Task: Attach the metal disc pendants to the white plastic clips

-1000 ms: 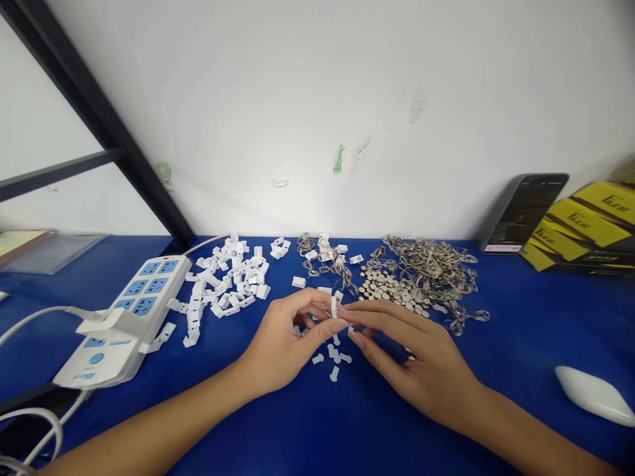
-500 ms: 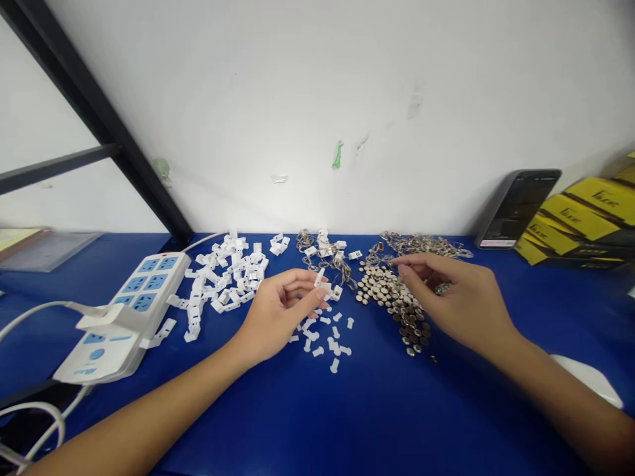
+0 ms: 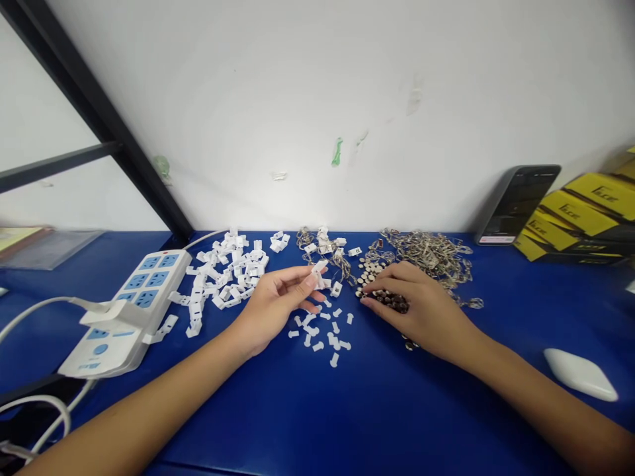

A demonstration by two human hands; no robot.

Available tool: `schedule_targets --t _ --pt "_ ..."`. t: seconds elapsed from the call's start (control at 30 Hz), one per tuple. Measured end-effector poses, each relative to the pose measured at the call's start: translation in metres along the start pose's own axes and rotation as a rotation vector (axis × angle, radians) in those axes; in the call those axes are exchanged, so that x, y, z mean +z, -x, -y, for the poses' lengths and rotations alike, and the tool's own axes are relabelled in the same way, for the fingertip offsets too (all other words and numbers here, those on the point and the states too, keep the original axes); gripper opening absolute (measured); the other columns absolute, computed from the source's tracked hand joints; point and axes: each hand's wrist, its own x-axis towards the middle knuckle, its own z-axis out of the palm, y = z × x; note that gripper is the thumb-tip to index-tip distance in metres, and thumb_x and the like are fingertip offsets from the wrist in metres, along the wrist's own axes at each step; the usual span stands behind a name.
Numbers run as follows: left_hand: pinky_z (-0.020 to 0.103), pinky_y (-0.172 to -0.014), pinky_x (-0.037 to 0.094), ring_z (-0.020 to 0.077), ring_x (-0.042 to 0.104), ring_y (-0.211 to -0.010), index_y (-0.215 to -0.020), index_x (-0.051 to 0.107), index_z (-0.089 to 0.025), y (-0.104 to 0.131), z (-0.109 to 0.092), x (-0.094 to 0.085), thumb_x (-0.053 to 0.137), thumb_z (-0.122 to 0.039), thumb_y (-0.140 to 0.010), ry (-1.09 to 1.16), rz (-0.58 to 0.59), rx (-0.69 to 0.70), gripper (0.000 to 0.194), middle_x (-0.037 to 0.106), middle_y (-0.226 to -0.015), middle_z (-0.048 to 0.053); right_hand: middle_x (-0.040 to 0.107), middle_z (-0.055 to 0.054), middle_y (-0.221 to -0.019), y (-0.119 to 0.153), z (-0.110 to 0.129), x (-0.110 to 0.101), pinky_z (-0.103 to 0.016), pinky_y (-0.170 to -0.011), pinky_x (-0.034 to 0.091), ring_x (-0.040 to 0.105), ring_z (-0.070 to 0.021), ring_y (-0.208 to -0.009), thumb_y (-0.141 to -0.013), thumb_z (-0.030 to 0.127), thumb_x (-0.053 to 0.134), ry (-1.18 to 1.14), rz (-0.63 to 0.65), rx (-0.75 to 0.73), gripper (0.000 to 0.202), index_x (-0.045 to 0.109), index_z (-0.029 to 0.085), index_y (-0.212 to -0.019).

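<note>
My left hand [image 3: 280, 301] pinches a small white plastic case [image 3: 319, 268] between thumb and fingers, above the table. Loose white tabs [image 3: 335, 344] lie scattered below it. My right hand [image 3: 414, 301] reaches over a pile of silver button cells [image 3: 368, 271], partly covering them. Its thumb and forefinger close at the pile's left edge on what looks like a button cell [image 3: 359, 291]. Behind the hands lie a tangle of thin wire with white cases [image 3: 325, 246] and a larger heap of thin wire strings [image 3: 431, 251].
Many white plastic cases [image 3: 228, 271] are heaped at the left, beside a white power strip [image 3: 131, 344] with a plugged-in adapter. A phone [image 3: 518, 205] leans against the wall near yellow boxes [image 3: 570, 211]. A white rounded object [image 3: 580, 373] lies by my right forearm.
My right hand has moved left and down from the back of the button cells to their left edge, uncovering the wire heap. The left hand has shifted slightly, turning the white case.
</note>
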Motion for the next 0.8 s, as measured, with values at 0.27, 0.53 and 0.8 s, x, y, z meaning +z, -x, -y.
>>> schedule_targets --t 0.27,0.53,0.8 --pt "0.034 -0.086 0.061 0.0202 0.072 -0.099 -0.121 0.077 -0.018 -0.0016 0.0034 -0.0005 0.078 -0.038 -0.09 0.148 0.059 -0.073 0.037 0.073 -0.121 0.012 0.07 -0.008 -0.095 -0.0003 -0.0027 0.0054 -0.04 -0.082 0.056 0.064 -0.0229 -0.091 -0.096 0.026 0.068 -0.013 0.043 -0.027 0.01 0.076 0.022 -0.101" --pt "0.032 -0.093 0.058 0.0164 0.07 -0.099 -0.119 0.078 -0.018 -0.0026 -0.0001 -0.0039 0.079 -0.032 -0.091 0.209 0.038 -0.107 0.032 0.075 -0.115 0.01 0.07 -0.008 -0.095 0.0003 -0.0049 0.0028 -0.038 -0.08 0.057 0.066 -0.0227 -0.09 -0.098 0.025 0.065 -0.026 0.066 -0.036 0.012 0.075 0.022 -0.103" --pt "0.031 -0.095 0.057 0.0157 0.069 -0.099 -0.111 0.08 -0.019 -0.0054 0.0009 -0.0068 0.08 -0.035 -0.09 0.184 0.066 -0.117 0.027 0.074 -0.119 0.009 0.069 -0.008 -0.09 -0.0002 -0.0058 0.0012 -0.036 -0.075 0.056 0.064 -0.0216 -0.086 -0.099 0.028 0.063 -0.027 0.096 -0.006 0.011 0.072 0.021 -0.099"
